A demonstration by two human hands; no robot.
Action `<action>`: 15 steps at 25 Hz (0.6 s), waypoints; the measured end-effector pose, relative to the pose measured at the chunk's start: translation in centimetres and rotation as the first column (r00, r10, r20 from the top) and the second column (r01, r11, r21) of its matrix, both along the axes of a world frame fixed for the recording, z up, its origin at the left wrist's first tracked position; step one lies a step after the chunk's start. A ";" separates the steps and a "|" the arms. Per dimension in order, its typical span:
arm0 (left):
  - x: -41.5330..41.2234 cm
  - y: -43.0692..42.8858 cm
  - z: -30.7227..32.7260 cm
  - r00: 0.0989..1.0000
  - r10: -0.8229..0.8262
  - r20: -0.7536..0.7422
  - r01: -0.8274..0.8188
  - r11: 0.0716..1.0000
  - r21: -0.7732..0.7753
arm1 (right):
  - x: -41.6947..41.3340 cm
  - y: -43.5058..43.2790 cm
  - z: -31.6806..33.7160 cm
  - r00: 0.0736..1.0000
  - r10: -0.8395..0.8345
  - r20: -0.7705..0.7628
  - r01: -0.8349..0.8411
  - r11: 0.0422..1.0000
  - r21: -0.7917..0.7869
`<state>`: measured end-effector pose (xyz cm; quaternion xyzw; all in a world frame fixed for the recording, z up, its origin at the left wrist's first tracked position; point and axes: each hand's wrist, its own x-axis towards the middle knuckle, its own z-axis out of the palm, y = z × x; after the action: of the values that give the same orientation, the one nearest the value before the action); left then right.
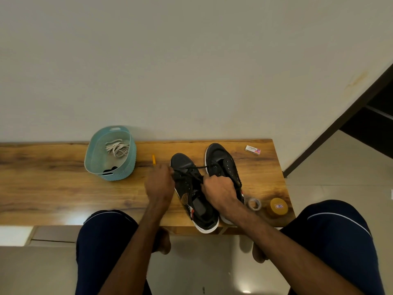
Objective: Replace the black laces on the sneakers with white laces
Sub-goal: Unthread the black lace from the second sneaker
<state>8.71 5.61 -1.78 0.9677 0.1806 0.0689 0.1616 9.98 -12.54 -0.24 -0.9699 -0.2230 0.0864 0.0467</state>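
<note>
Both hands are on the nearer black canvas sneaker with white sole (192, 194). The left hand (160, 185) has its fingers curled, pinching the thin black lace (191, 175) at the toe-end eyelets, and the right hand (219, 189) is fisted on the same lace just right of them, fingertips hidden. My judgement: slacken each crossing first, then draw the lace out eyelet by eyelet without yanking. Left of the left fingers, a teal perforated plastic basket (119, 175) holds a bundle of flat white laces (118, 147) and a small black item (109, 169), possibly a removed lace.
</note>
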 end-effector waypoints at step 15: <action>0.1 -1.8 -0.8 0.947 -0.255 -0.195 0.283 0.949 0.136 | -0.2 0.2 0.1 1.000 0.011 0.029 -0.009 0.998 -0.059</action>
<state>8.78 3.84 -2.53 0.9955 0.0539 -0.0245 0.0736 9.81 -12.39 -0.17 -0.9709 -0.2258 0.0789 0.0145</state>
